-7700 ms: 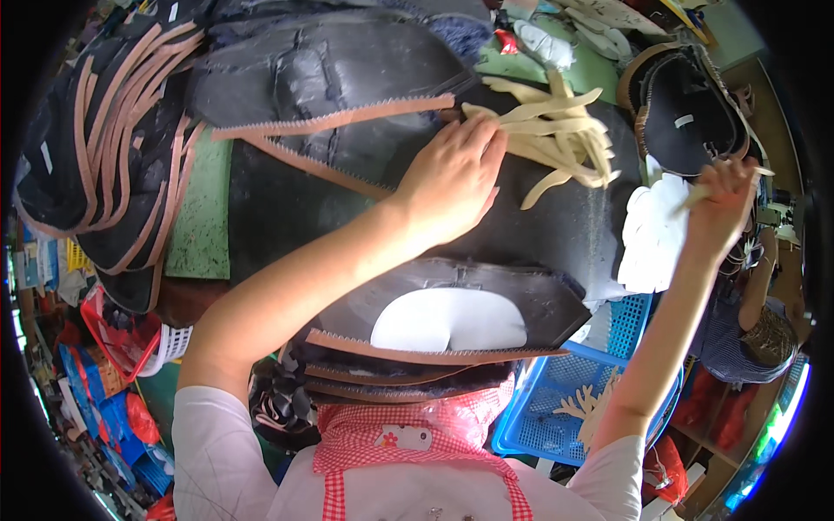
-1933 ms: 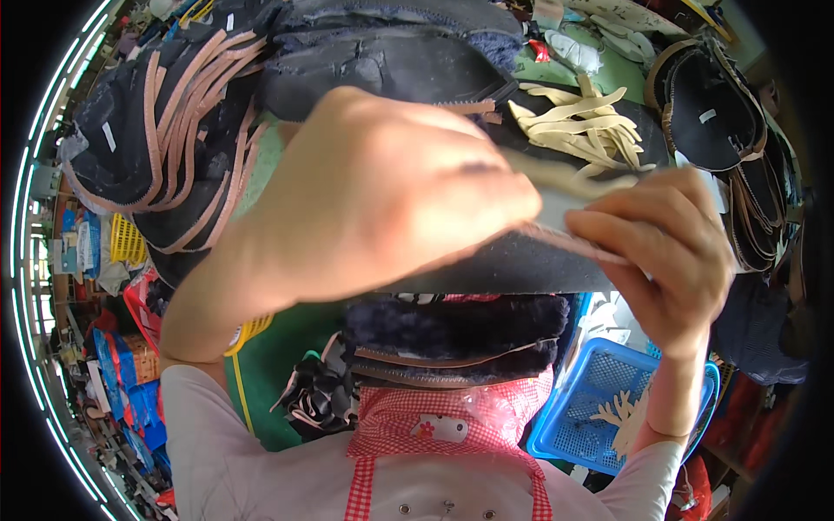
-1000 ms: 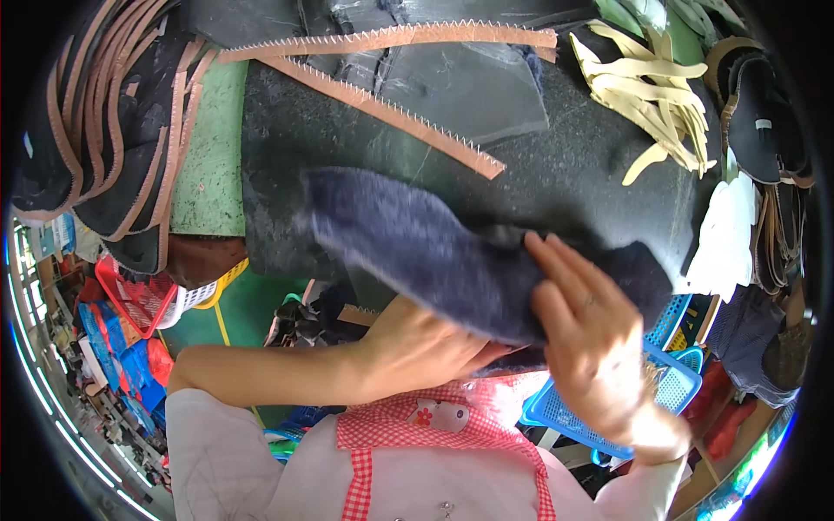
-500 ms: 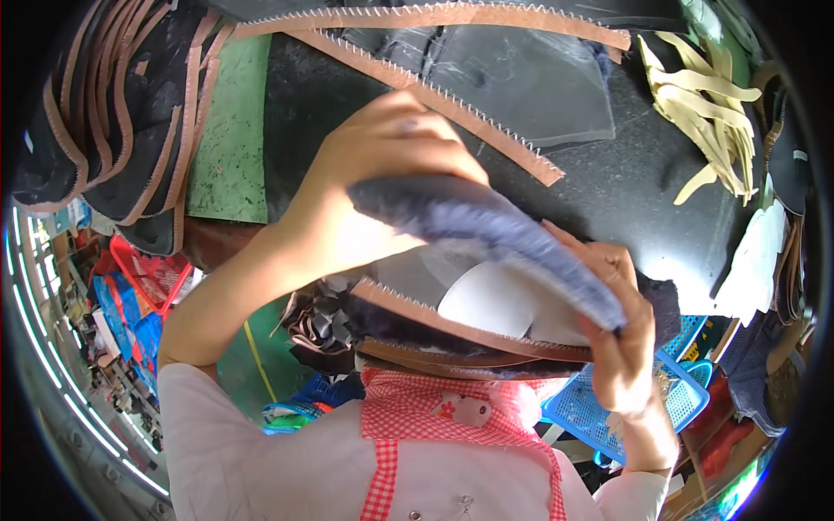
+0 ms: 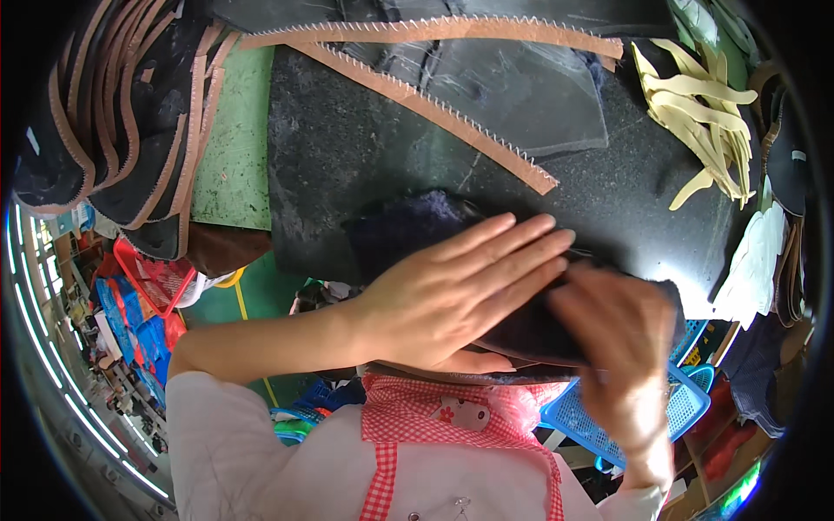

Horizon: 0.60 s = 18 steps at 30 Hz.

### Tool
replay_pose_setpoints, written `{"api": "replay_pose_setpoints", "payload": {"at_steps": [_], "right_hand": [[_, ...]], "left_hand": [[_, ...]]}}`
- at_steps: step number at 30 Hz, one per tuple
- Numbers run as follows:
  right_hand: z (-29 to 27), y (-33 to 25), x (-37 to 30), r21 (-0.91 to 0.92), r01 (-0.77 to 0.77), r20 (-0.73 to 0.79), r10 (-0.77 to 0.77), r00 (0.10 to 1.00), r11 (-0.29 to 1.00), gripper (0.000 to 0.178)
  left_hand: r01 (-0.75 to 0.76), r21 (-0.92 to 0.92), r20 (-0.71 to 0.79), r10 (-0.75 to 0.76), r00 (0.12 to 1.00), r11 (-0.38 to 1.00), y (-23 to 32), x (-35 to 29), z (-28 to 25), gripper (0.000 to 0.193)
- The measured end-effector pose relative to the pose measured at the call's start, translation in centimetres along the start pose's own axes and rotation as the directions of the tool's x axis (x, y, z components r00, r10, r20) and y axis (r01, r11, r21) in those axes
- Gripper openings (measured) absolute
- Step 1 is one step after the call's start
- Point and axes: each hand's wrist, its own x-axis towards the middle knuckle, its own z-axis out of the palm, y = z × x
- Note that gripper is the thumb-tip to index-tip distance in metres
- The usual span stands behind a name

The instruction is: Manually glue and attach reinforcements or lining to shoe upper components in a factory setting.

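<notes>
At the near edge of the work table a dark, fleecy piece (image 5: pixel 395 227) lies spread out, its lower side toward my body. My left hand (image 5: pixel 460 291) rests flat on it, fingers straight and holding nothing. Beside it my right hand (image 5: pixel 617 334) is at the right end of the same piece; motion smears its fingers, so its grip cannot be made out. Beneath my left hand, part of a brown-edged dark piece (image 5: pixel 452 377) shows against the checked apron. Farther back lie dark sheets with brown edging strips (image 5: pixel 426 106) stitched in white zigzag.
A stack of dark pieces with brown edging (image 5: pixel 109 113) hangs at the left by a green board (image 5: pixel 230 143). Pale yellow strips (image 5: pixel 708 108) lie at the far right, with white pieces (image 5: pixel 754 269) nearer. Below the table are a red basket (image 5: pixel 156 273) and blue baskets (image 5: pixel 686 404).
The fleecy piece was held up and curved between both hands; now it lies flat. My left hand has let go and come down onto it. The white and grey inner surfaces are covered.
</notes>
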Motion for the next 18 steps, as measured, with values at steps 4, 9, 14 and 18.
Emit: {"api": "replay_pose_setpoints", "payload": {"at_steps": [4, 9, 14, 18], "right_hand": [[-2.8, 4.3, -5.7, 0.184, -0.473, -0.223, 0.505, 0.834, 0.862, 0.047], [-0.3, 6.3, -3.0, 0.537, -0.389, -0.221, 0.57, 0.792, 0.749, 0.035], [0.1, 8.2, -2.4, 0.413, -0.225, -0.246, 0.346, 0.905, 0.883, 0.027], [0.2, 9.1, -3.3, 0.168, -0.132, -0.252, 0.172, 0.952, 0.977, 0.033]], "left_hand": [[-0.005, -0.117, -0.115, -0.009, 0.993, 0.993, 1.5, 1.7, 1.2, 0.098], [-0.063, -0.327, -0.299, -0.04, 0.954, 0.943, 3.3, 6.6, 3.3, 0.065], [-0.044, -0.519, -0.308, -0.139, 0.941, 0.854, 2.7, 7.6, 1.4, 0.038], [-0.053, -0.133, -0.091, 0.041, 0.995, 0.99, 4.0, 6.0, 2.3, 0.076]]}}
